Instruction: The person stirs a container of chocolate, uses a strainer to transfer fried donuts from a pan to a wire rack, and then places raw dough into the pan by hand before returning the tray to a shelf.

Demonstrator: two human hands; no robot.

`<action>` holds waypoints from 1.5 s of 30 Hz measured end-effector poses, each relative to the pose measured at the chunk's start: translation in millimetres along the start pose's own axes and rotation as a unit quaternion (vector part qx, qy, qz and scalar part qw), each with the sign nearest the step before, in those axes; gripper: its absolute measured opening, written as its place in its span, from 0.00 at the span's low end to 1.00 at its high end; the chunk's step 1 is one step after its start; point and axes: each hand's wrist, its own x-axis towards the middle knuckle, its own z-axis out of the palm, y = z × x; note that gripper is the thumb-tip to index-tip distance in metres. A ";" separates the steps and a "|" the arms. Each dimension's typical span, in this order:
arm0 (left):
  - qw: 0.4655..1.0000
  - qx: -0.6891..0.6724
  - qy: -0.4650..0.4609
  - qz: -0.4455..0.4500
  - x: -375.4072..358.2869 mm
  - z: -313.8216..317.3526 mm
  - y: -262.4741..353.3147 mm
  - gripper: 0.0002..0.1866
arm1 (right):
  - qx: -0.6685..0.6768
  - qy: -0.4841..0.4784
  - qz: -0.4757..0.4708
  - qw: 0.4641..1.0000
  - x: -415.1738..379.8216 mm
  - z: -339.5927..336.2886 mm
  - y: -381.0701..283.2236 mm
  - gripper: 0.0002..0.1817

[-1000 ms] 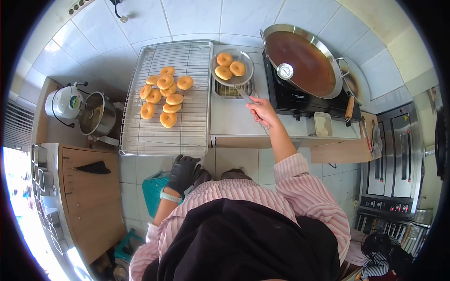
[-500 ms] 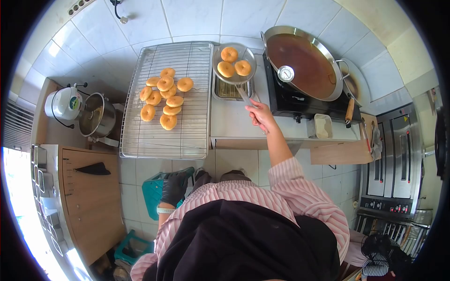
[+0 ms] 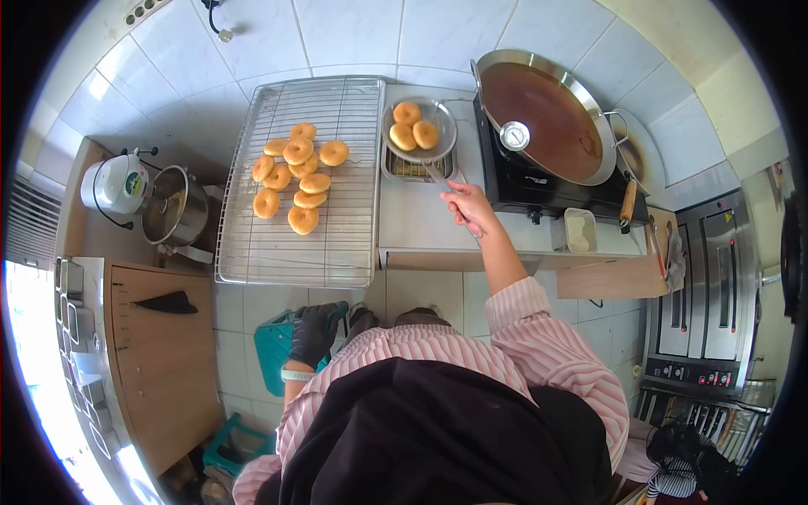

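A: How many doughnuts?
B: Three in the skimmer (image 3: 418, 130), over the small tray (image 3: 412, 165); ten on the wire rack (image 3: 337, 236).
A: Hands?
B: Right hand (image 3: 468, 206) grips the skimmer handle; gloved left hand (image 3: 315, 333) hangs loosely curled, holding nothing.

- Your right hand (image 3: 468, 204) grips the skimmer (image 3: 418, 130), which hovers over the small drain tray (image 3: 411, 167); bare counter (image 3: 412, 220) lies open right under your wrist.
- To your right the black stove (image 3: 539, 181) and the wide oil pan (image 3: 545, 111) stand close, with the thermometer dial (image 3: 515, 135) sitting at the pan's near rim.
- To your left the wire rack (image 3: 337, 244) has a free near half; the doughnut cluster (image 3: 296, 177) crowds its middle.
- Further left, the steel pot (image 3: 172, 206) and the white cooker (image 3: 115, 183) fill that corner.
- Your gloved left hand (image 3: 313, 333) hangs low, below the counter edge, beside the teal crate (image 3: 275, 347).
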 end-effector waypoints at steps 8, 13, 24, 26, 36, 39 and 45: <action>1.000 -0.003 0.002 0.004 5.5 2.7 -2.8 0.10 | 0.002 0.010 0.009 1.000 0.4 0.2 6.0 0.34; 1.000 -0.007 0.000 -0.015 3.8 3.3 -6.9 0.12 | 0.012 0.005 -0.011 1.000 -14.5 1.6 -10.5 0.34; 1.000 -0.003 0.020 0.009 0.1 6.9 -6.1 0.09 | 0.047 0.010 0.006 0.999 -9.1 5.8 4.3 0.33; 0.999 -0.013 0.024 0.022 1.3 8.1 -6.5 0.09 | 0.046 0.008 0.025 0.999 -6.3 3.2 15.7 0.33; 1.000 -0.007 0.011 0.019 0.2 1.8 -1.1 0.09 | 0.021 -0.002 0.027 0.999 -2.5 3.8 14.6 0.32; 1.000 -0.012 0.011 0.013 -0.4 -2.1 2.3 0.09 | -0.004 0.018 0.014 1.000 -3.9 5.6 -4.9 0.32; 1.000 -0.002 -0.005 0.004 -0.8 2.4 -3.4 0.09 | 0.030 -0.034 0.034 0.998 1.2 6.3 14.9 0.35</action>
